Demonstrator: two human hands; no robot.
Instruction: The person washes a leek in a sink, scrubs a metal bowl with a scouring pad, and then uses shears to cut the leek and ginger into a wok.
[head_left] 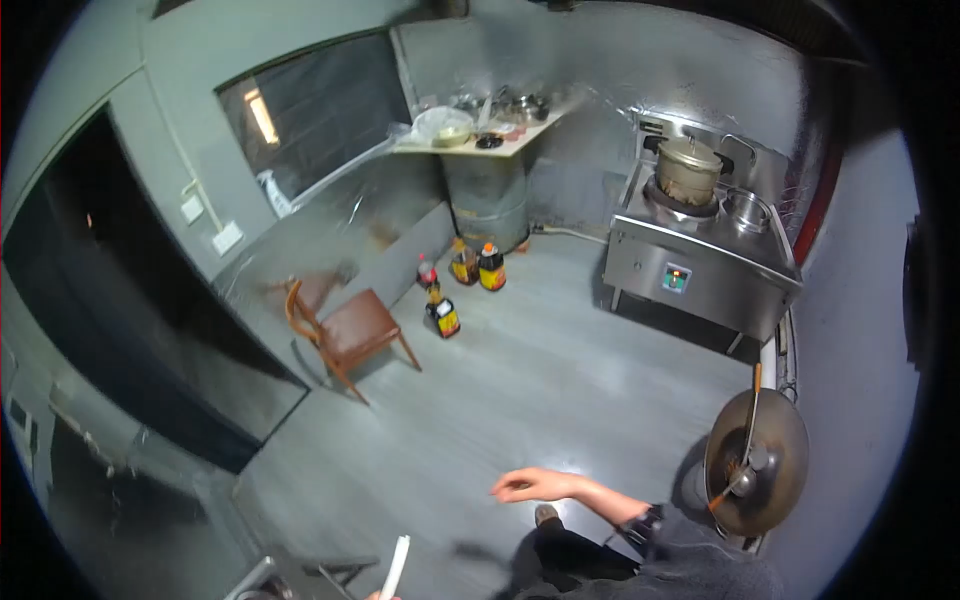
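Note:
At the bottom edge, only a sliver of my left hand [378, 596] shows, closed around the lower end of a long white stick-like thing [398, 566] that points up. What the white thing is made of cannot be told. My right hand [532, 485] hangs over the grey floor [460, 420], right of the white thing and apart from it. Its fingers are loosely curved with a gap to the thumb, and nothing shows in them. Below it is a shoe [545, 513].
A wok [780, 450] with utensils stands at right. Behind are a steel stove [650, 250] with a lidded pot [688, 172] and a metal pan [746, 210]. A wooden chair [360, 325], bottles [490, 268] and a laden corner table [515, 145] lie farther left. A metal edge [255, 578] is bottom left.

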